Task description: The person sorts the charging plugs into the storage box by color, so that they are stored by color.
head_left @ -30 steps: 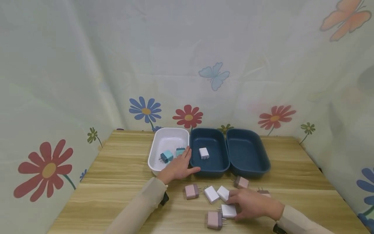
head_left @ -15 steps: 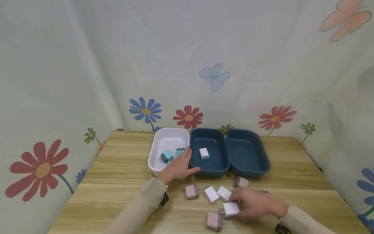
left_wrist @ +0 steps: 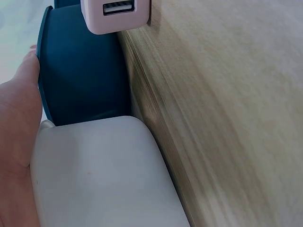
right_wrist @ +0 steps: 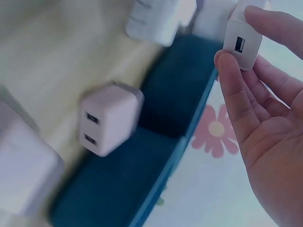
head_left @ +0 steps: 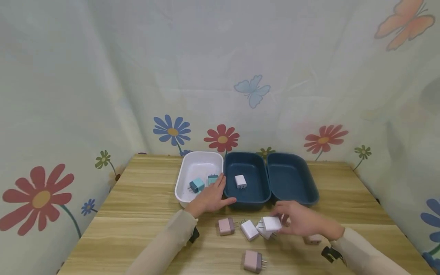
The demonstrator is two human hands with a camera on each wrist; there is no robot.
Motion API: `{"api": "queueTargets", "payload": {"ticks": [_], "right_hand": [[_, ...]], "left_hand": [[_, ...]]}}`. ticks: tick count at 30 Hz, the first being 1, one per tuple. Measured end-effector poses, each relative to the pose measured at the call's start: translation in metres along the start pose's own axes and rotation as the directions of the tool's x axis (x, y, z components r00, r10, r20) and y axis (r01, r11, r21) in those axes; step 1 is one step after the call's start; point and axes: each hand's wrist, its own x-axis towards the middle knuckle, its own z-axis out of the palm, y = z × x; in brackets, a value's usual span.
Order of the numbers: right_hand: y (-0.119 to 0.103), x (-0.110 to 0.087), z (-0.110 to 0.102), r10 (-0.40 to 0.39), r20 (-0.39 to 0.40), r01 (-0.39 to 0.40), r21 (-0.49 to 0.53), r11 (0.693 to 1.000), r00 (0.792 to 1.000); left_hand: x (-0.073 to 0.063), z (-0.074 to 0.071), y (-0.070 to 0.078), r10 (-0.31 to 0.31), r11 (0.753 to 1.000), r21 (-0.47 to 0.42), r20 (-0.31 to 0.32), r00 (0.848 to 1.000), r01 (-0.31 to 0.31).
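My right hand [head_left: 302,220] pinches a white USB wall charger [head_left: 272,224] between thumb and fingers, its prongs to the left. In the right wrist view the held charger [right_wrist: 244,40] shows its single USB slot. My left hand [head_left: 209,196] rests with extended fingers across the near rims of the white bin [head_left: 201,156] and the middle dark blue bin [head_left: 252,166]. Teal chargers [head_left: 197,185] lie in the white bin, partly hidden by that hand. One white charger [head_left: 240,181] lies in the middle bin. Below the held charger, another white charger [head_left: 265,233] is partly covered.
A second dark blue bin [head_left: 290,175] stands at the right of the row. On the wooden table [head_left: 137,194] lie another white charger [head_left: 249,230] and pink chargers, one left [head_left: 226,226], one near the front [head_left: 253,261], one partly behind the right wrist [head_left: 313,240]. A flowered curtain hangs behind.
My right hand has picked up the white charger near the front pink one and moved it up and away, over the other white charger. The left hand has stayed in place.
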Motion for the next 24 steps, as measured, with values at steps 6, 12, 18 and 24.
{"api": "queueTargets", "payload": {"ticks": [6, 12, 18, 24], "right_hand": [[-0.001, 0.007, -0.015, 0.097, -0.036, -0.099, -0.053, 0.994, 0.995], [0.002, 0.018, -0.022, 0.145, -0.065, -0.149, -0.063, 0.987, 0.987], [0.010, 0.032, -0.026, 0.171, -0.078, -0.179, -0.108, 0.978, 0.982], [0.021, 0.044, -0.027, 0.226, -0.082, -0.235, -0.139, 0.962, 0.971]], "left_hand": [[-0.004, 0.001, -0.001, 0.023, 1.000, 0.004, -0.014, 1.000, -0.023], [-0.008, 0.000, -0.002, 0.017, 1.000, 0.007, -0.009, 1.000, -0.017], [-0.011, 0.000, -0.002, 0.016, 1.000, 0.007, -0.005, 1.000, -0.016], [-0.015, -0.001, -0.001, 0.013, 1.000, -0.003, 0.006, 1.000, -0.013]]}}
